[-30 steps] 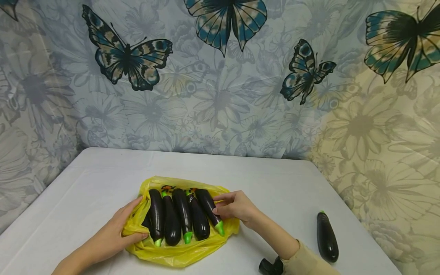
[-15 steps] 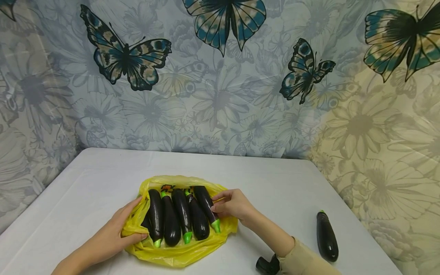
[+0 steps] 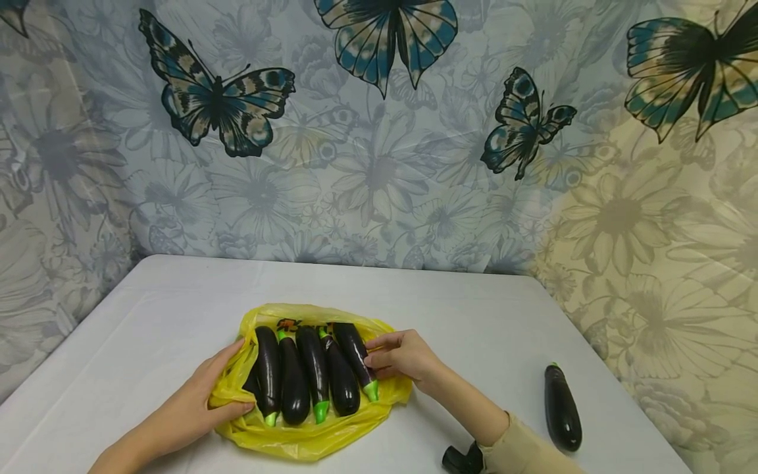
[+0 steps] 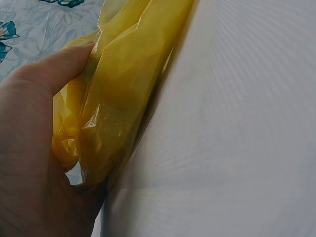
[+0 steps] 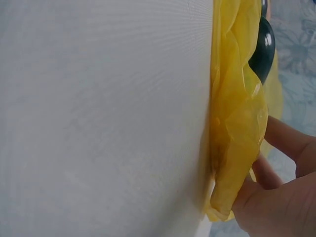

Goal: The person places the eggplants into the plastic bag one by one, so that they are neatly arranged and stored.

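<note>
A yellow plastic bag (image 3: 308,447) lies on the white table with its mouth spread wide. Inside, a row of several dark eggplants (image 3: 318,375) shows glossy skins and green stem ends. My left hand (image 3: 195,401) grips the bag's left rim, thumb at the near side and fingers at the far side. In the left wrist view the thumb lies against the bunched yellow plastic (image 4: 118,98). My right hand (image 3: 408,359) reaches over the right rim, its fairly straight fingertips touching the rightmost eggplant (image 3: 354,355). The plastic partly hides those fingertips in the right wrist view.
A single eggplant (image 3: 562,408) lies apart on the right side of the table (image 3: 462,309). By the right sleeve (image 3: 521,447) is a black object (image 3: 458,459), partly hidden. Behind the table hangs a butterfly-patterned cloth (image 3: 379,178).
The rightmost eggplant has shifted slightly left, with my right fingertips beside it. My left hand has kept its place on the bag.
</note>
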Motion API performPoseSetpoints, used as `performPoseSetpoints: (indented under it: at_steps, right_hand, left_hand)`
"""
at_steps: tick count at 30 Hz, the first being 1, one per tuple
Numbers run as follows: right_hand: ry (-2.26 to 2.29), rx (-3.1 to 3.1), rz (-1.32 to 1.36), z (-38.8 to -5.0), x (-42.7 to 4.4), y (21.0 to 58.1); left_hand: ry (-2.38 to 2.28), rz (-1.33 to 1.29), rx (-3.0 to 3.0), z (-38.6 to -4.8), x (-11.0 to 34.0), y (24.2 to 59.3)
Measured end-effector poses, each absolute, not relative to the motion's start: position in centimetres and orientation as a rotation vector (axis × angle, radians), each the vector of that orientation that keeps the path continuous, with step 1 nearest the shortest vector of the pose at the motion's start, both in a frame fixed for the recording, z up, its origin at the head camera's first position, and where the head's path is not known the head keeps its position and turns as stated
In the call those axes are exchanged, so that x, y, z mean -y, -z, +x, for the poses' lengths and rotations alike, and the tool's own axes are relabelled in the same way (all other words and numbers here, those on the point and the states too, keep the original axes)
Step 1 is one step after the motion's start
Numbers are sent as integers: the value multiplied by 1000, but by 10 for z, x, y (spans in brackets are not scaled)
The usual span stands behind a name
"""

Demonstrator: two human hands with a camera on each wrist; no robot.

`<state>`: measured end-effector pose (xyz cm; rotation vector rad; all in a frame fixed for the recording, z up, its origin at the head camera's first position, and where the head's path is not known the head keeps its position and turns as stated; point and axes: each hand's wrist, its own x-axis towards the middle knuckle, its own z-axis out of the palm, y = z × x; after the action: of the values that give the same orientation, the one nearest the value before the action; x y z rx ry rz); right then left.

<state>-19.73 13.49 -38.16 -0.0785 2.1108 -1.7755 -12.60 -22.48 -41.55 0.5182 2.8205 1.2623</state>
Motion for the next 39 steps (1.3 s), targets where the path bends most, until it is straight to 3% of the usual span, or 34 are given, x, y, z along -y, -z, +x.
performPoseSetpoints:
  at_steps: [39]
  right_hand:
    - [1468, -2315, -210, -192, -134, 378]
  left_hand:
    - [-1241, 516, -2875, -127, 227, 417]
